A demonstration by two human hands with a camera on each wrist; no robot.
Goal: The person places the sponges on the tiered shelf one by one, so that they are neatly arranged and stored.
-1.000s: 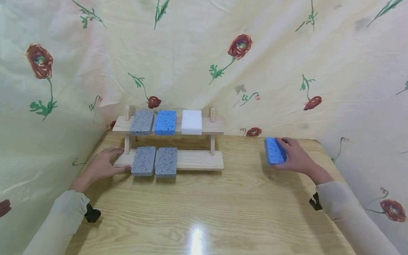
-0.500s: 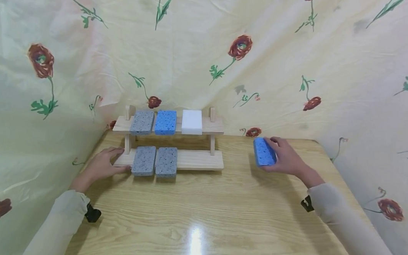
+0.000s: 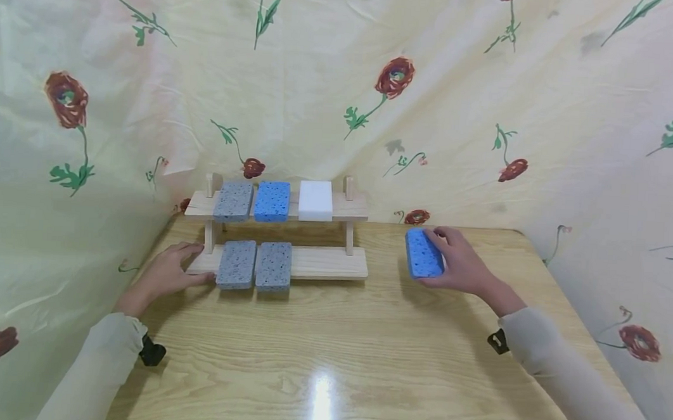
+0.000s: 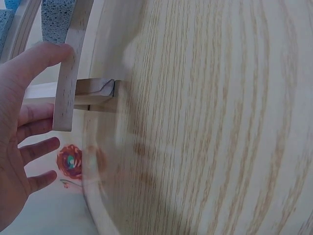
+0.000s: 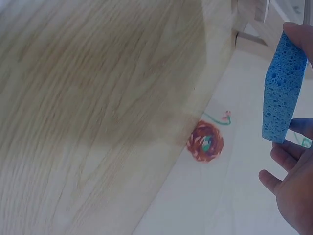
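My right hand (image 3: 464, 265) holds a blue sponge (image 3: 423, 254) by its edges, above the table to the right of a two-tier wooden rack (image 3: 329, 264). In the right wrist view the thumb lies at one end of the sponge (image 5: 285, 90) and fingers at the other. My left hand (image 3: 167, 273) grips the left end of the rack's lower shelf; the left wrist view has the thumb on one side of the board (image 4: 67, 83) and fingers on the other. Two grey sponges (image 3: 236, 265) lie on the lower shelf. Above them sit a grey sponge (image 3: 233, 201), a blue one (image 3: 271, 201) and a white block (image 3: 316, 200).
The rack stands on a wood-grain table (image 3: 329, 343) near its back edge. Behind and beside the table hangs a pale flowered cloth (image 3: 297, 94). Each wrist carries a black mount, such as the one on the left sleeve (image 3: 151, 350).
My right hand has moved left with the blue sponge, closer to the rack. The left hand stays at the lower shelf's end, and the sponges on the rack have not moved.
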